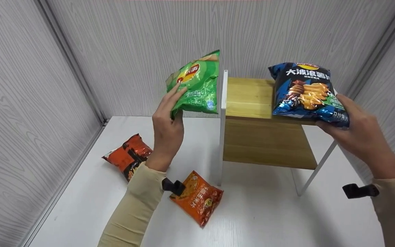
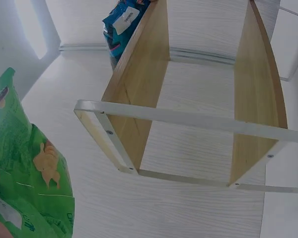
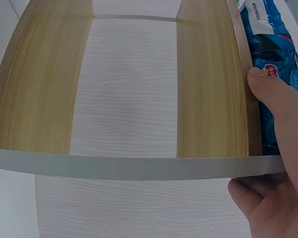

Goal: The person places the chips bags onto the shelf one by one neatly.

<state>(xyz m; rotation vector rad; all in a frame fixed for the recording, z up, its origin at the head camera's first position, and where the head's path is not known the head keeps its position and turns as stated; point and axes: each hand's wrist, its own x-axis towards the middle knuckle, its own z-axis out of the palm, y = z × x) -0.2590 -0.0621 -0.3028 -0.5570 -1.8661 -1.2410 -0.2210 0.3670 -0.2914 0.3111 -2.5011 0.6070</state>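
In the head view my left hand [image 1: 168, 125] pinches a green chip bag [image 1: 197, 85] by its lower left part, in the air just left of the shelf. The same green bag [image 2: 35, 183] fills the left side of the left wrist view. My right hand [image 1: 362, 132] grips the right side of a dark blue chip bag [image 1: 302, 92] at the right part of the upper shelf board [image 1: 249, 97]. From the right wrist view, the blue bag [image 3: 273, 54] lies against the board's top face, with the right thumb by the board's edge.
A two-level shelf with wooden boards and a white metal frame [image 1: 223, 137] stands on the white table [image 1: 259, 219]. An orange bag [image 1: 199, 199] and a red-and-black bag [image 1: 130, 154] lie on the table left of it. Grey panels [image 1: 132, 41] enclose the table.
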